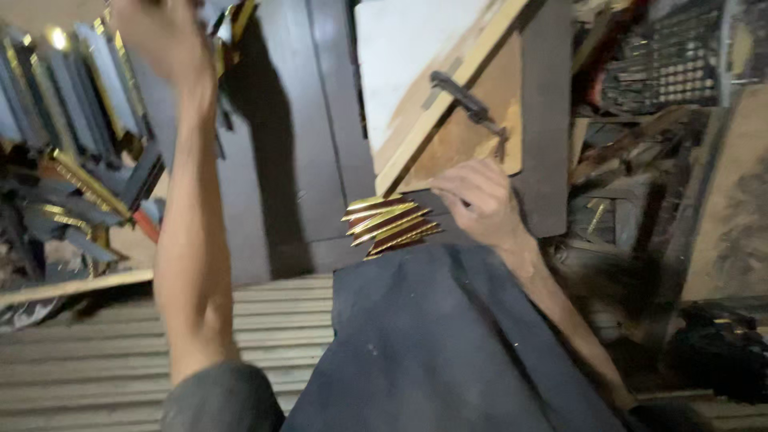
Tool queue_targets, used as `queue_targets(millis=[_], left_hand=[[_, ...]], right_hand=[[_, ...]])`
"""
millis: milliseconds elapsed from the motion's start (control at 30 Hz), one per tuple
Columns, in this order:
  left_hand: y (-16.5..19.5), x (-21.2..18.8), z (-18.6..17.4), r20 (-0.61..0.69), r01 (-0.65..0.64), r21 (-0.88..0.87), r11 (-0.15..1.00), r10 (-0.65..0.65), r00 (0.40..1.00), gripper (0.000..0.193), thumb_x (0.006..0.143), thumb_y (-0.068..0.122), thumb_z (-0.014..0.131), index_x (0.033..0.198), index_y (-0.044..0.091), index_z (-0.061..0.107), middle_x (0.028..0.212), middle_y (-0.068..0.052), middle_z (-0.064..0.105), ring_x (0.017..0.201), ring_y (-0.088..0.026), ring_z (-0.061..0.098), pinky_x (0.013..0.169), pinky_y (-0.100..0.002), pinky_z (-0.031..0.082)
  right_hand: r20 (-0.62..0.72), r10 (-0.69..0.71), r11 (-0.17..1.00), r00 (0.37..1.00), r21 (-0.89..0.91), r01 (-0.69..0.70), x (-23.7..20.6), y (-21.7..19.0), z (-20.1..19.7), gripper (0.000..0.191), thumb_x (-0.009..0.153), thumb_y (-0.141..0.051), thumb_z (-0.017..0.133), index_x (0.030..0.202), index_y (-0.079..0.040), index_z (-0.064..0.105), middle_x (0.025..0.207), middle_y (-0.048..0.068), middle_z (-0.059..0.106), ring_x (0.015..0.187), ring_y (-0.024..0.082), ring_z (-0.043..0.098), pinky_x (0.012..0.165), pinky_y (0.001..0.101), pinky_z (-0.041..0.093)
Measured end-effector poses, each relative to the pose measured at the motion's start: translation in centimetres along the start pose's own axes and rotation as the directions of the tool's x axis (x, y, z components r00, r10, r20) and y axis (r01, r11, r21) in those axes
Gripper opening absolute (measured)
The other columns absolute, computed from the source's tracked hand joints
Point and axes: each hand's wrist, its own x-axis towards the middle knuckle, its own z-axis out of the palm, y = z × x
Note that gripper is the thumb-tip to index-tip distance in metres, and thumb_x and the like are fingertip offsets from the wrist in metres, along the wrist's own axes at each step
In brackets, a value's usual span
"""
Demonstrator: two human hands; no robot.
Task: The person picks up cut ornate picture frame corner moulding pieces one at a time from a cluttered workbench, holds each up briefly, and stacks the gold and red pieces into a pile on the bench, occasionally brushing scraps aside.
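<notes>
Dim room, warm light. The left hand (160,36) is smeared by motion blur; a bright glint sits on the gold mouldings (56,38). Right edge is dark and soft.

The workshop is dim and crowded. A dark wooden door (296,120) with vertical panels fills the middle background, a deep shadow falling across it. At the left, a rack of gold-and-grey frame mouldings (72,104) catches a small bright glint of light. Below, pale corrugated sheeting (264,328) runs in horizontal ribs. At the upper right, a dark shelf of small parts (664,56) sits above a heap of scrap wood (616,168), and a plain plywood board (732,200) leans at the right edge.
</notes>
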Motion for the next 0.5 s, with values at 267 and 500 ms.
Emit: queue_targets(millis=[267, 500], left_hand=[[8.7, -17.9, -3.6, 0.475, 0.527, -0.071, 0.847, -0.436, 0.764, 0.028, 0.095, 0.007, 0.078, 0.121, -0.001, 0.073, 0.090, -0.007, 0.075, 0.071, -0.005, 0.066, 0.063, -0.024, 0.054], [10.1, -19.5, 0.6, 0.592, 0.458, 0.122, 0.881, -0.435, 0.679, 0.024, 0.092, 0.025, 0.080, 0.104, 0.004, 0.079, 0.080, -0.019, 0.074, 0.061, -0.022, 0.072, 0.060, -0.033, 0.053]], right_hand=[[-0.048, 0.057, 0.998, 0.997, -0.016, -0.058, -0.7, 0.4, -0.8, 0.017, 0.083, 0.005, 0.079, 0.097, -0.002, 0.075, 0.096, 0.009, 0.073, 0.092, 0.028, 0.069, 0.080, 0.0388, 0.049], [0.084, -0.138, 0.930, 0.987, -0.333, 0.158, 2.6, 0.4, -0.1, 0.019, 0.090, -0.015, 0.080, 0.109, -0.012, 0.079, 0.111, 0.000, 0.074, 0.115, 0.021, 0.063, 0.089, 0.0384, 0.039]])
